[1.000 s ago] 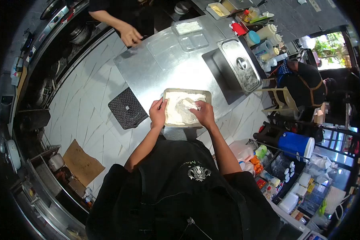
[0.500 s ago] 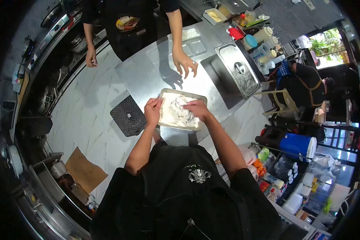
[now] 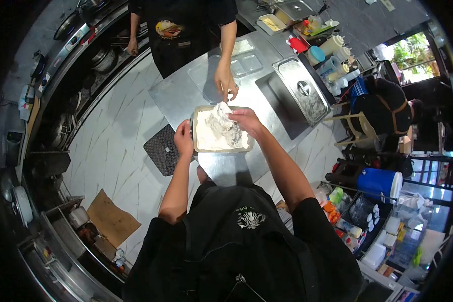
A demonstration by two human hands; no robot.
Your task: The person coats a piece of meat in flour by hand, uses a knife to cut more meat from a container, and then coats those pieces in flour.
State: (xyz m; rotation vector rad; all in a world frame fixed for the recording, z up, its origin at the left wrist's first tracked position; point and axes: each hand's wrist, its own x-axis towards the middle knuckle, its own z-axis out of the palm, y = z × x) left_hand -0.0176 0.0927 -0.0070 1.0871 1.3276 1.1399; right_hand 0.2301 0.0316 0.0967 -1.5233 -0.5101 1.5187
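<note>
A rectangular metal tray (image 3: 222,150) of white flour (image 3: 206,135) sits near the edge of the steel table. My right hand (image 3: 246,121) is closed on a flour-coated piece of food (image 3: 225,126), lifted upright over the flour. At the tray's left rim is my left hand (image 3: 184,138), its fingers curled, with the thumb side toward the rim. A co-worker's hand (image 3: 226,83) reaches down from across the table, fingertips right at the top end of the coated piece.
Clear plastic containers (image 3: 204,75) lie beyond the tray. To the right is a lidded steel pan (image 3: 302,88), with squeeze bottles (image 3: 332,45) behind it. A black crate-like mat (image 3: 163,151) is at left, below table level. Another person (image 3: 382,103) sits at the far right.
My right hand has raised the coated piece out of the flour. The tray and my left hand have shifted left. The co-worker's hand has come down to the piece, its fingers drawn together.
</note>
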